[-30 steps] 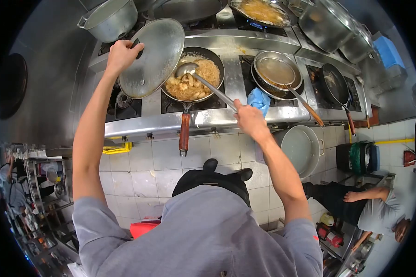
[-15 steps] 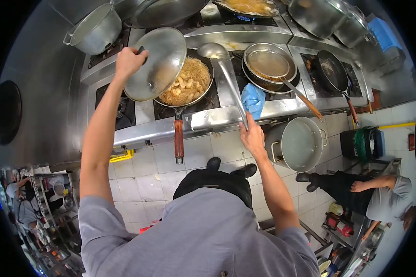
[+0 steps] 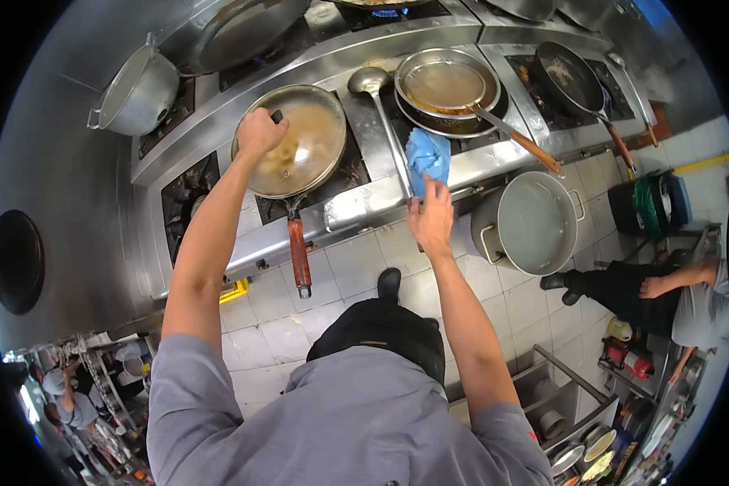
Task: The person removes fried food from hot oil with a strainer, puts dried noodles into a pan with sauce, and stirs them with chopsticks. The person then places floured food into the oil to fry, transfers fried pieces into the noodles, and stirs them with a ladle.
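Note:
My left hand (image 3: 261, 134) is closed on the knob of a glass lid (image 3: 309, 146), which lies over the pan with the red-brown handle (image 3: 298, 253). Food shows dimly through the glass. A steel ladle (image 3: 385, 121) rests on the stove top between two burners, its bowl toward the back. Just by the end of its handle is my right hand (image 3: 432, 217), fingers apart, holding nothing. A crumpled blue cloth (image 3: 428, 155) lies on the stove edge right beyond those fingers.
Right of the ladle, a strainer (image 3: 447, 79) sits over a pan. Farther right is a black pan (image 3: 571, 77). A large pot (image 3: 536, 223) stands below the stove front. A co-worker (image 3: 697, 304) is at the right; another pot (image 3: 138, 89) stands back left.
The lid has come down onto the pan, covering the noodles. The ladle went from the pan to the stove top, and my right hand has let go of it. The view has turned.

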{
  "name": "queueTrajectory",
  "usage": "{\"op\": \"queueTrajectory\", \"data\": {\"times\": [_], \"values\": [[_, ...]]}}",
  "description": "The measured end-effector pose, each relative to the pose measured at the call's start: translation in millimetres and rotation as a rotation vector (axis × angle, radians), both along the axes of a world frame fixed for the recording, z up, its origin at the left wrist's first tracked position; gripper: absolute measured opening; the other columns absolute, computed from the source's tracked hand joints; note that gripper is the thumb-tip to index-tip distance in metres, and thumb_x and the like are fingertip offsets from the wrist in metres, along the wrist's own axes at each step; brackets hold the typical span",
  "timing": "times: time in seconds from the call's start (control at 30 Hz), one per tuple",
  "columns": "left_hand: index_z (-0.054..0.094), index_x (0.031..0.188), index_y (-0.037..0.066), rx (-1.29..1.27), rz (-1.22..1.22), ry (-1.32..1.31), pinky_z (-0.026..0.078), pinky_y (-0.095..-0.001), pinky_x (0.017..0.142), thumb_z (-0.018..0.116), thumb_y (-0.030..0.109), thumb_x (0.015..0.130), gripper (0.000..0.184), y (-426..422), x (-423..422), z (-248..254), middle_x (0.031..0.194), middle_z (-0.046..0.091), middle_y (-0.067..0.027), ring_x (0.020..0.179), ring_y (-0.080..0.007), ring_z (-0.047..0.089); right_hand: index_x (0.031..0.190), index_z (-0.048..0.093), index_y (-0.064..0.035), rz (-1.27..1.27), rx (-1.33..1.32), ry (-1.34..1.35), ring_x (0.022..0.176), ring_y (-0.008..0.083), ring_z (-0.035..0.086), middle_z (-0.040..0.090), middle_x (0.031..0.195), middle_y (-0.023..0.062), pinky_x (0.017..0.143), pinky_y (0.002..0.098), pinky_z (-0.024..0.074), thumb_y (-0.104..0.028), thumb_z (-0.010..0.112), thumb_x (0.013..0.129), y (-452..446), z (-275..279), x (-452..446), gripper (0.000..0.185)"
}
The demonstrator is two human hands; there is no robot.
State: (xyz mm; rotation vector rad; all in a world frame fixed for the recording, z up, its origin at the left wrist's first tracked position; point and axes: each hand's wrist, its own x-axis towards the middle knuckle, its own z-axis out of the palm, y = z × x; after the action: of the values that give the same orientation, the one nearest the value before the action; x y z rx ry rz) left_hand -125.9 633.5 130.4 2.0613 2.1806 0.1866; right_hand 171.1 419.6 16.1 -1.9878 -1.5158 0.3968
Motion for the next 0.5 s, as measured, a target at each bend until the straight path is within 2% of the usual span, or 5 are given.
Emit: {"op": "queueTrajectory", "data": {"times": [0.17, 0.23, 0.3, 0.4, 0.5], "values": [[0.069, 0.096, -0.002, -0.081, -0.054, -0.004, 0.051, -0.0436, 0.08, 0.069, 0.047, 0.076, 0.053, -16, 3, 10, 0.096, 0.068, -0.0249, 0.09, -0.0376, 0.066, 0.133, 0.044, -0.0072, -0.118, 0.173, 0.02, 0.108, 0.0359, 0.051, 0.048, 0.122, 0.0203, 0.088, 0.0435, 0.0447, -0.007, 0.063, 0.081, -91, -39, 49, 0.055], [0.066, 0.104, -0.004, 0.119, -0.059, -0.152, 0.051, -0.0381, 0.079, 0.067, 0.053, 0.079, 0.062, -31, -15, -1, 0.096, 0.069, -0.0227, 0.089, -0.0302, 0.068, 0.132, 0.043, -0.0044, -0.273, 0.083, 0.215, 0.1, 0.0349, 0.054, 0.049, 0.12, 0.0204, 0.084, 0.0417, 0.0465, -0.008, 0.061, 0.082, -151, -58, 66, 0.053], [0.064, 0.107, -0.004, 0.034, 0.03, -0.57, 0.045, -0.0261, 0.066, 0.059, 0.051, 0.088, 0.059, -76, -27, -1, 0.083, 0.066, -0.0072, 0.073, -0.0114, 0.058, 0.133, 0.042, -0.004, -0.446, -0.062, 0.261, 0.092, 0.0296, 0.055, 0.05, 0.119, 0.0191, 0.077, 0.0393, 0.0481, -0.009, 0.063, 0.082, -222, -70, 80, 0.055], [0.047, 0.069, 0.004, 0.418, 0.055, -0.652, 0.034, -0.0286, 0.052, 0.051, 0.036, 0.098, 0.043, -171, -69, -72, 0.06, 0.044, 0.001, 0.057, -0.0084, 0.039, 0.134, 0.042, -0.0038, -0.677, -0.138, 0.271, 0.085, 0.0261, 0.055, 0.051, 0.118, 0.018, 0.075, 0.0382, 0.0478, -0.007, 0.064, 0.081, -345, -116, 89, 0.056], [0.053, 0.081, 0.004, 0.35, 0.302, -0.628, 0.037, -0.0278, 0.051, 0.06, 0.035, 0.092, 0.033, -269, -119, -204, 0.063, 0.048, 0.0001, 0.055, -0.0098, 0.042, 0.132, 0.043, -0.0026, -0.893, -0.247, 0.335, 0.082, 0.0251, 0.055, 0.051, 0.115, 0.018, 0.073, 0.0364, 0.0483, -0.005, 0.065, 0.081, -469, -162, 74, 0.056]]}}
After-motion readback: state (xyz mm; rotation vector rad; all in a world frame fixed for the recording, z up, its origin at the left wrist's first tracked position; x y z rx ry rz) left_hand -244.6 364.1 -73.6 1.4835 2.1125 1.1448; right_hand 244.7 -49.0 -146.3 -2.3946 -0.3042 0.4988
